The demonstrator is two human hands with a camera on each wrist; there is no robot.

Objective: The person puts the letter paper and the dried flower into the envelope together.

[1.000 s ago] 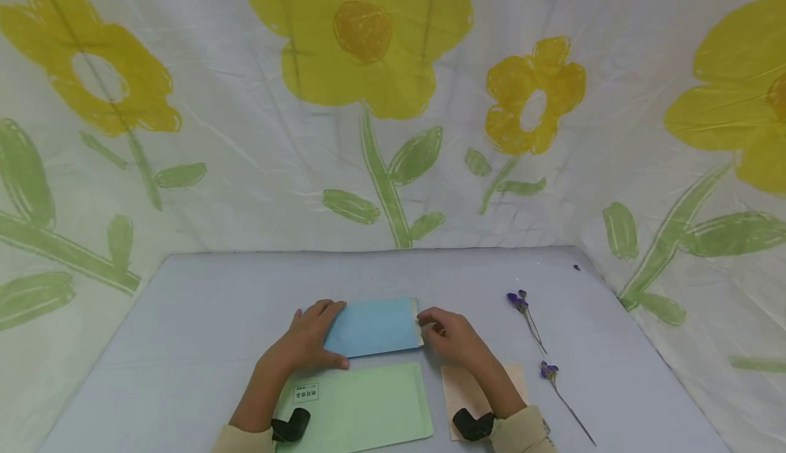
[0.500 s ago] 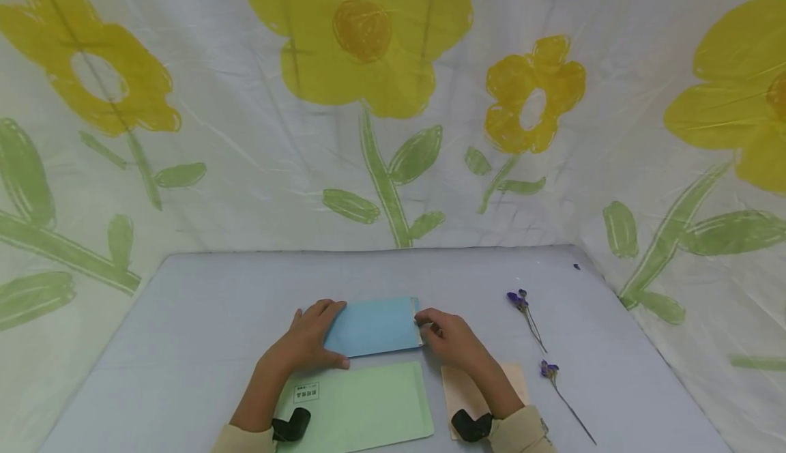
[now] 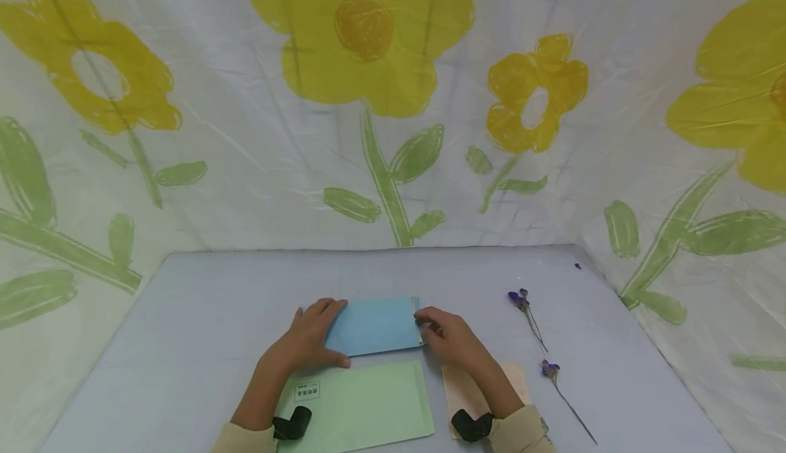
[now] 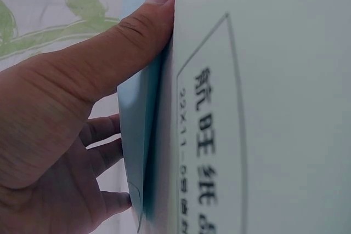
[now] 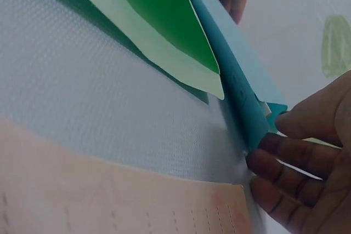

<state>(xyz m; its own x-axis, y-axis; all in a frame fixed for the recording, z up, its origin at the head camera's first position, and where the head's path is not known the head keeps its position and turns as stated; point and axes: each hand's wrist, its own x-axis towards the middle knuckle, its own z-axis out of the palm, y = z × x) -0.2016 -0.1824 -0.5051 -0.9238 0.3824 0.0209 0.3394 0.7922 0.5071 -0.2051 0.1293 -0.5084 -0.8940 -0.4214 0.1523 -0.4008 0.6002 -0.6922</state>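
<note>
A blue envelope [image 3: 374, 328] is raised a little beyond the green envelope. My left hand [image 3: 310, 340] holds its left end, the thumb along the near edge and the fingers at the far edge. A narrow pale paper edge [image 5: 266, 108] shows at its right-hand opening. There my right hand [image 3: 453, 337] has its fingers curled, thumb and forefinger pinching the envelope's end; the fingertips partly hide the opening. In the left wrist view the thumb [image 4: 123, 39] presses the blue paper close to the green envelope [image 4: 285, 102].
In front lies the green envelope with a printed box. A pale peach paper [image 3: 513, 378] lies under the right forearm. Two dried purple flowers, one farther off [image 3: 518, 298] and one nearer [image 3: 550, 370], lie to the right. A tiny dark bit [image 3: 578, 266] is at the far right corner.
The right hand has shifted slightly left at the envelope's opening, and less of the pale edge shows there. The left hand has stayed in place.
</note>
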